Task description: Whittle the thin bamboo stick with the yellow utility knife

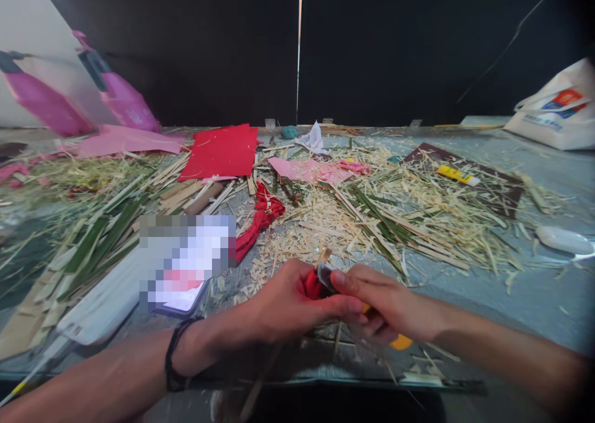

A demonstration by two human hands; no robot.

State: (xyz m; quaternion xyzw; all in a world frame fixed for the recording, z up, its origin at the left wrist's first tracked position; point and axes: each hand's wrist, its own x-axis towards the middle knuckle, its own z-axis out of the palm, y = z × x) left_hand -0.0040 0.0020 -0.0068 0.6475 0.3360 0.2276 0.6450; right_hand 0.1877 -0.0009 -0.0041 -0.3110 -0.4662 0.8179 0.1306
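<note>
Phone (179,274) left of hands; shavings (372,218) behind; bag (558,110) far right

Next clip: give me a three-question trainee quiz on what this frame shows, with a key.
1. True or false: the left hand and right hand meet at the table's near edge.
2. What lies just left of the hands? A) a phone B) a white bag C) a yellow tube
3. Fill in: the red sheet lies at the table's ____ side.

Key
1. True; both close on a bamboo strip wrapped in red, and the right hand also holds a knife with a yellow handle.
2. A; the phone lies screen up. The bag and tube are far right.
3. far
</note>
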